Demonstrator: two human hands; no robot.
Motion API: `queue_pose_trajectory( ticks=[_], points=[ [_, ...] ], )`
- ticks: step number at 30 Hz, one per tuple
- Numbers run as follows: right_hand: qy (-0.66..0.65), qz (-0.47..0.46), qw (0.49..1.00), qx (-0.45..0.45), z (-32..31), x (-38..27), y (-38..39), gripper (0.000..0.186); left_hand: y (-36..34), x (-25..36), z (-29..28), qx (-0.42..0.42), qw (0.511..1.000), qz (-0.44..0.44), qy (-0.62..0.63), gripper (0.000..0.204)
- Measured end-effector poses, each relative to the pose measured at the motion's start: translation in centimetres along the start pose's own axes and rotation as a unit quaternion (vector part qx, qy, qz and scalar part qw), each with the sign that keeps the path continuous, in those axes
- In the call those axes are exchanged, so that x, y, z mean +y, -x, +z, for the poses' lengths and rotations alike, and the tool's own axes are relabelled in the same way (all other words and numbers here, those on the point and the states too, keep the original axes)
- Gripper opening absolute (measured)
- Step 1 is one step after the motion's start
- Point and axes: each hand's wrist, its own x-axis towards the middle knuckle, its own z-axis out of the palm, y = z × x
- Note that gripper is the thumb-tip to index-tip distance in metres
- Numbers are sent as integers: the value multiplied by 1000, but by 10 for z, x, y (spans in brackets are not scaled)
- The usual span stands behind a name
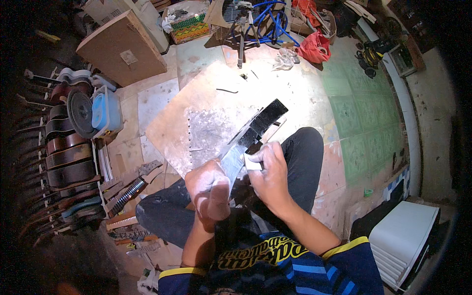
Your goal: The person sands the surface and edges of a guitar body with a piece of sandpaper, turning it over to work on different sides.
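My left hand [206, 189], coated in white dust, is closed around the near end of a long narrow piece [235, 160], black at its far end and dusty grey nearer me. I cannot make out its exact kind. Pinched in my right hand [269, 172] is a small white folded pad [252, 162], held against or just beside the right edge of the piece. The piece slants up and to the right, above a dusty grey sheet [211, 130] on a tan board [169, 125]. What lies under my fingers is hidden.
Several guitars [71, 172] stand in a row at left, beside a clear tub [114, 115] with a blue container. A small tripod [241, 39], blue hose [275, 24] and red bag [313, 48] sit at the back. A white appliance [400, 241] stands near right.
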Motion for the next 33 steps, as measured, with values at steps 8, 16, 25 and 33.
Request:
queue_pose_trajectory(
  ticks=[8,16,25,33],
  points=[
    [-8,33,999,4,-1,2,17,18,15,-9,2,2,1000,6,-14,49],
    [-64,71,995,17,1,12,24,15,5,3,15,-38,993,112,-28,42],
    [-48,47,997,26,-2,15,25,16,4,2,16,-56,979,181,-69,41],
    [-87,76,993,8,0,10,25,15,16,-11,-3,-57,998,9,-12,59]
  ],
)
